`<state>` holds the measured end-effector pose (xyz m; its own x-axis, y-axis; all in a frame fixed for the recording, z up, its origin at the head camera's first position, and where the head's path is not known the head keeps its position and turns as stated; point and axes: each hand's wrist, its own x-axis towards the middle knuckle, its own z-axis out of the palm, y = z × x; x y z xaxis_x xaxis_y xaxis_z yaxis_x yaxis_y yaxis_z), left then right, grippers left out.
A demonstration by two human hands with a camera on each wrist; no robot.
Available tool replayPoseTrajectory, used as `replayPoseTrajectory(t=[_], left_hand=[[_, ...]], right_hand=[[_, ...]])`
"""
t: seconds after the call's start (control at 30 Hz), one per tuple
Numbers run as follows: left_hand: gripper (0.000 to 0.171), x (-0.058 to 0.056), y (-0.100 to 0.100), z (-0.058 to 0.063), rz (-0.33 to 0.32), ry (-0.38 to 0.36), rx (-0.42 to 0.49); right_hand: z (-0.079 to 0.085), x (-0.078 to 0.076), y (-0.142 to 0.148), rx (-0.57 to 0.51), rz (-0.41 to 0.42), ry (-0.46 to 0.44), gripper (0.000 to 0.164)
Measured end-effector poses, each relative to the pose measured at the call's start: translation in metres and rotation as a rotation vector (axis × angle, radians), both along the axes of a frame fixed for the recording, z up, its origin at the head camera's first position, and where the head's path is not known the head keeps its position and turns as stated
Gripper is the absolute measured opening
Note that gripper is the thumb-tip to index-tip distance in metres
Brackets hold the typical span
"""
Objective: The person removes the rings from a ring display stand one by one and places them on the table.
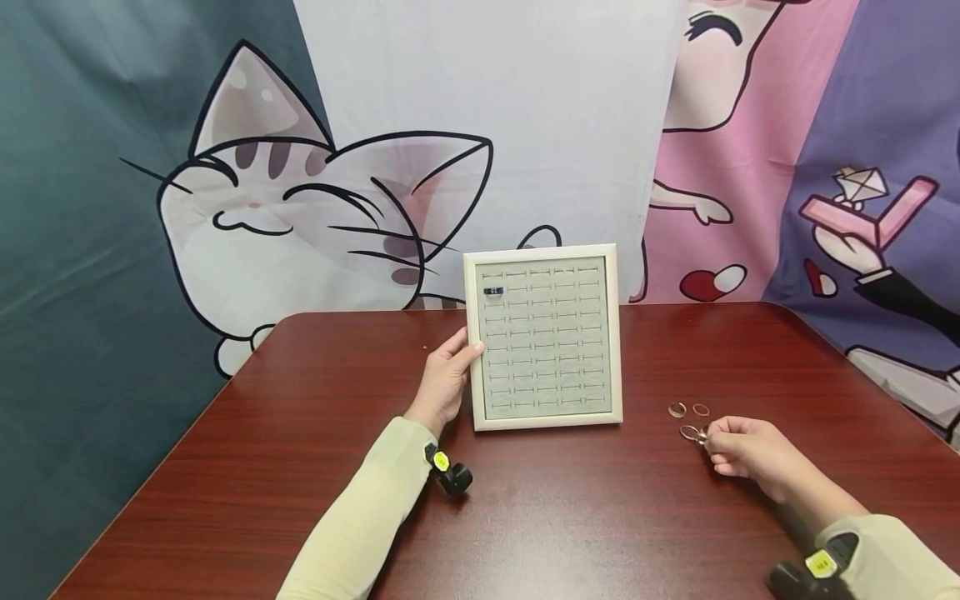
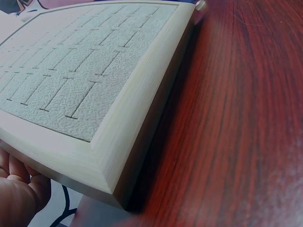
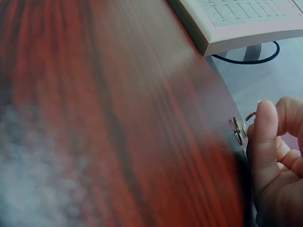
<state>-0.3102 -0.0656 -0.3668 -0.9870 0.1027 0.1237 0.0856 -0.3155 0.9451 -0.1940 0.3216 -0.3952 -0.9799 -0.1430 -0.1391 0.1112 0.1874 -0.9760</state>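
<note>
A ring display board (image 1: 543, 333) with a cream frame and rows of slits in grey padding stands upright on the table. One dark blue ring (image 1: 493, 291) sits in a slit near its upper left. My left hand (image 1: 442, 379) grips the frame's left edge, thumb on the front and fingers behind. To the right of the board, my right hand (image 1: 753, 454) pinches a ring (image 3: 251, 115), mostly hidden behind the thumb. Beside those fingertips lies another ring (image 1: 690, 433). Just behind it are a gold ring (image 1: 677, 409) and a thin ring (image 1: 701, 410).
The glossy reddish-brown table (image 1: 570, 517) reaches back to a cartoon cat backdrop (image 1: 255, 208). Both sleeved wrists carry small black cameras, the left camera (image 1: 453, 479) near the board's lower left corner.
</note>
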Motion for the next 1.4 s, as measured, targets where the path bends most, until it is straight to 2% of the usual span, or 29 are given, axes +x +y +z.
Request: replayPoseTrajectory(t=[0.23,0.6,1.07,1.4], left_hand=[[0.04,0.0,0.0,-0.001,0.003,0.013,0.004],[0.041,0.0,0.001,0.0,-0.004,0.008,-0.012],[0.04,0.0,-0.001,0.001,-0.004,-0.008,-0.024],[0.039,0.002,-0.001,0.001,0.002,-0.009,-0.004]], right_hand=[[0.001,0.002,0.001,0.025,0.02,-0.009,0.019],[0.003,0.006,-0.007,0.172,-0.056,-0.051,0.01],[0.005,0.012,-0.003,0.175,-0.005,-0.054,0.005],[0.004,0.018,0.002,0.153,0.039,-0.051,0.01]])
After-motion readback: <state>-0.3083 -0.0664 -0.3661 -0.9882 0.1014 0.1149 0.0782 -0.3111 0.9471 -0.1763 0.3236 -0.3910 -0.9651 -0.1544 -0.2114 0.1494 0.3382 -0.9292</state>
